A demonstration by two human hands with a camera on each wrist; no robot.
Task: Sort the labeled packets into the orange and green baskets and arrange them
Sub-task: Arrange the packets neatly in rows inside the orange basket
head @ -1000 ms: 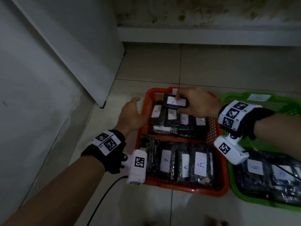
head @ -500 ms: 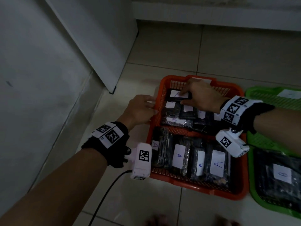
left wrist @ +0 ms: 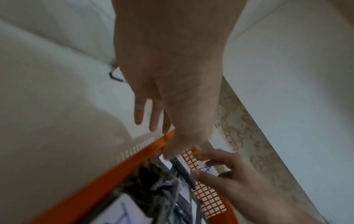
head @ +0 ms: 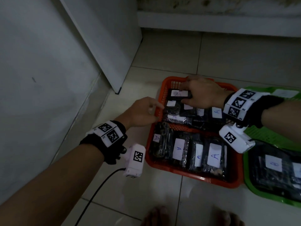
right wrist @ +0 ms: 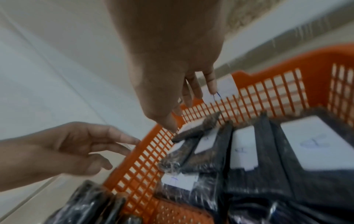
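Observation:
The orange basket (head: 192, 176) on the tiled floor holds two rows of black packets with white "A" labels (head: 178, 149). My right hand (head: 195, 93) reaches over its far left corner and pinches one black "A" packet (head: 177, 93) between thumb and fingers, just above the back row. In the right wrist view the thumb tip sits on that packet (right wrist: 193, 130) by the basket wall (right wrist: 268, 91). My left hand (head: 146, 110) is open, its fingertips touching the basket's left rim (left wrist: 114, 174). The green basket (head: 268, 137) to the right holds black packets, one labelled "B" (head: 273, 163).
A white panel (head: 105, 38) leans on the wall at the left, its foot near the orange basket. A low ledge (head: 211, 22) runs along the back. A black cable (head: 97, 185) trails from my left wrist. Bare feet (head: 156, 216) show at the bottom edge.
My right hand has carried the "A" packet lower and toward the orange basket's far left corner. My left hand has moved right onto the basket's left rim.

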